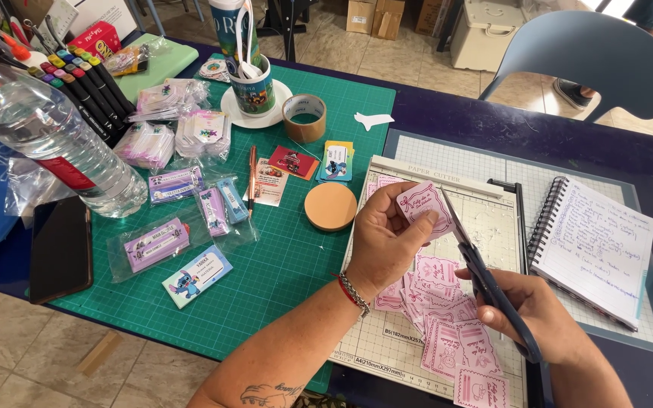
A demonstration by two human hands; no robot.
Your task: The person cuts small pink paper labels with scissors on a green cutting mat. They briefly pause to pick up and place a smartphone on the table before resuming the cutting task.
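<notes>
Your left hand (387,242) pinches the pink label (419,205); your right hand (538,317), just beside it, grips blue scissors (485,283) cutting its edge.

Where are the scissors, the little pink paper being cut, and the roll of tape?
scissors (485,283): head view, on the dark blades near the pivot.
pink paper (419,204): head view, on its printed face above the thumb.
roll of tape (304,119): head view, on its brown outer wall.

Bare green mat (296,257) gives passage (bottle (54,136), tape roll (304,117) block farther up).
</notes>
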